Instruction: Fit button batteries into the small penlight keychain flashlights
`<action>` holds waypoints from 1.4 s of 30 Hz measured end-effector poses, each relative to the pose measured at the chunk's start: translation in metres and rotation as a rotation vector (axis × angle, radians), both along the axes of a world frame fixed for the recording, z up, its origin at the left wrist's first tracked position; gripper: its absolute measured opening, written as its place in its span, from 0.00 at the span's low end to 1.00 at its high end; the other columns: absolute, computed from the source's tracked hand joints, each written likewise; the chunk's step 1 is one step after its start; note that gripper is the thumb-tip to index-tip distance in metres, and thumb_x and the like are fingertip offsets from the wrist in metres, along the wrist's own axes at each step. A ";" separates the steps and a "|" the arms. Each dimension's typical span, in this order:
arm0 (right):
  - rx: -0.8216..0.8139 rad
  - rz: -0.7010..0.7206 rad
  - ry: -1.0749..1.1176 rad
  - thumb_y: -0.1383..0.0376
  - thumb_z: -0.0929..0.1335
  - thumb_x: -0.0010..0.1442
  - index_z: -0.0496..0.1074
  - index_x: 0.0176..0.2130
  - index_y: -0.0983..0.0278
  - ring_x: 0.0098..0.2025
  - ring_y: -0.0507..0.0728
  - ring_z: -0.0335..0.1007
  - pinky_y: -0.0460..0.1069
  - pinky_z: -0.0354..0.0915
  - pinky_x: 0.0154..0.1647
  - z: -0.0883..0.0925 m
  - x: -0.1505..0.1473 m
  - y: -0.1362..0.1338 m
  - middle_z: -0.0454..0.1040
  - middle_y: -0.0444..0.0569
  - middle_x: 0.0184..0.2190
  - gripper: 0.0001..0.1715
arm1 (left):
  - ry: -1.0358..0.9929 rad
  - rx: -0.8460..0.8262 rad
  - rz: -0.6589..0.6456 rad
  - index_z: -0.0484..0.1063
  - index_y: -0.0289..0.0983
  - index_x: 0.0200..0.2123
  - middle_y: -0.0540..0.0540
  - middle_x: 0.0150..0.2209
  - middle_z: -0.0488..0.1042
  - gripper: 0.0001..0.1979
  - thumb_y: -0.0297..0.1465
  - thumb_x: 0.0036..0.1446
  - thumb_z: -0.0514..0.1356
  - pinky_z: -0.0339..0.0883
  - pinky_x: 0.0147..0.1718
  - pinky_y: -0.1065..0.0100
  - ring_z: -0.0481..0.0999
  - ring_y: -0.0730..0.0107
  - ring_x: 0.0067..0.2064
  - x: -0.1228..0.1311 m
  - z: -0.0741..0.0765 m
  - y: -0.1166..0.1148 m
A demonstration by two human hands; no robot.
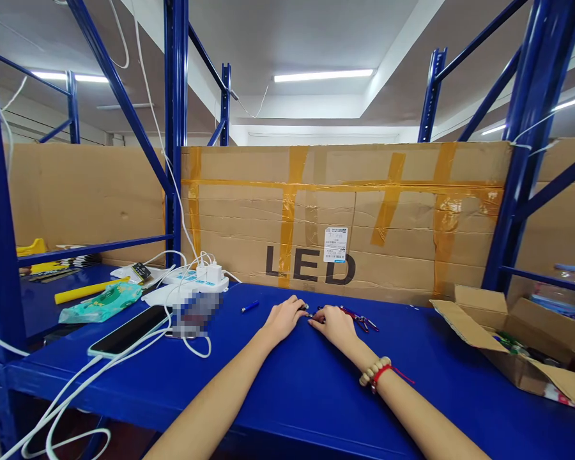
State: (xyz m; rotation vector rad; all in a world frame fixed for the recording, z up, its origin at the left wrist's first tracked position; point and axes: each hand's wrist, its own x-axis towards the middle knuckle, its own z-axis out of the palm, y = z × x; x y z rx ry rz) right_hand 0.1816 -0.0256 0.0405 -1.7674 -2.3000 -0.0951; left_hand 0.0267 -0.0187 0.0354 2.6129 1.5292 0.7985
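Both hands meet over the blue tabletop [287, 383], their fingertips a short gap apart. My left hand [285, 318] is closed, with thumb and fingers pinched on a tiny item too small to name. My right hand [336, 324], with a beaded bracelet [375, 370] and a red cord at its wrist, is also closed in a pinch; what its fingertips hold cannot be made out. Just beyond the right hand lie several slim dark-red tools [363, 319], partly hidden by it. A short blue pen-like stick [250, 306] rests left of my left hand.
At left are a phone [129, 331] with white cables, a power strip [191, 279], a teal plastic bag [103, 302] and a yellow rod [89, 291]. An opened carton [512, 364] with small items stands at right. A large cardboard panel [239, 217] closes the back between blue posts [175, 128].
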 end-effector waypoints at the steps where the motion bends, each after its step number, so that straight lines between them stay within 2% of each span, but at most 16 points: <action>1: -0.008 0.004 0.003 0.61 0.64 0.64 0.68 0.47 0.64 0.44 0.56 0.69 0.55 0.67 0.44 0.000 0.000 0.000 0.70 0.50 0.46 0.13 | -0.008 0.005 -0.015 0.69 0.35 0.46 0.43 0.46 0.71 0.11 0.32 0.62 0.56 0.71 0.41 0.58 0.74 0.64 0.43 0.000 -0.001 0.001; 7: -0.051 0.023 0.045 0.61 0.64 0.63 0.68 0.47 0.64 0.44 0.56 0.69 0.55 0.68 0.44 -0.003 0.003 0.006 0.70 0.51 0.47 0.14 | -0.037 0.031 -0.079 0.69 0.35 0.46 0.43 0.47 0.71 0.10 0.32 0.62 0.56 0.71 0.42 0.58 0.74 0.64 0.44 -0.002 -0.002 0.004; 12: -0.027 0.084 0.099 0.61 0.64 0.63 0.68 0.47 0.65 0.43 0.55 0.70 0.54 0.68 0.43 -0.006 0.005 0.008 0.70 0.50 0.46 0.14 | -0.002 0.031 -0.050 0.69 0.35 0.46 0.43 0.47 0.71 0.11 0.32 0.62 0.56 0.70 0.43 0.57 0.74 0.63 0.45 -0.001 -0.002 0.005; 15: 0.054 0.110 0.136 0.61 0.65 0.63 0.68 0.47 0.65 0.43 0.55 0.70 0.55 0.68 0.43 -0.006 0.003 0.007 0.70 0.50 0.46 0.14 | 0.018 0.029 -0.014 0.69 0.35 0.47 0.43 0.47 0.71 0.11 0.32 0.62 0.56 0.69 0.43 0.56 0.73 0.63 0.45 0.000 -0.001 0.004; 20: 0.280 0.112 0.243 0.61 0.63 0.64 0.69 0.46 0.64 0.44 0.56 0.69 0.55 0.67 0.45 -0.003 0.002 0.006 0.70 0.51 0.46 0.13 | 0.019 0.033 0.024 0.68 0.35 0.47 0.43 0.48 0.71 0.12 0.32 0.62 0.56 0.70 0.43 0.56 0.73 0.62 0.45 -0.003 0.002 0.002; 25: 0.416 0.243 0.301 0.63 0.63 0.65 0.70 0.44 0.64 0.44 0.55 0.69 0.55 0.67 0.45 -0.001 0.001 0.004 0.71 0.50 0.45 0.11 | 0.026 0.054 0.040 0.68 0.35 0.48 0.43 0.48 0.71 0.12 0.32 0.62 0.56 0.69 0.43 0.56 0.73 0.62 0.46 0.000 -0.001 0.002; 29: 0.435 0.336 0.305 0.63 0.63 0.64 0.71 0.41 0.65 0.42 0.54 0.70 0.54 0.67 0.45 -0.004 0.000 0.005 0.73 0.48 0.42 0.10 | 0.032 0.058 0.052 0.68 0.35 0.48 0.42 0.48 0.71 0.12 0.32 0.62 0.56 0.69 0.43 0.55 0.73 0.62 0.46 0.002 -0.002 0.001; 37: 0.428 0.387 0.344 0.68 0.64 0.63 0.73 0.39 0.65 0.43 0.53 0.70 0.50 0.67 0.43 -0.007 -0.001 0.006 0.74 0.48 0.40 0.08 | 0.037 0.031 0.066 0.68 0.35 0.48 0.42 0.48 0.71 0.13 0.33 0.62 0.56 0.70 0.43 0.56 0.73 0.62 0.45 0.001 -0.001 -0.002; 42: 0.393 0.369 0.336 0.64 0.63 0.62 0.75 0.37 0.60 0.36 0.52 0.72 0.45 0.66 0.32 -0.006 -0.002 0.005 0.74 0.46 0.40 0.11 | 0.061 0.013 0.066 0.68 0.35 0.48 0.42 0.48 0.70 0.13 0.32 0.62 0.56 0.69 0.43 0.55 0.73 0.62 0.46 0.001 0.000 -0.004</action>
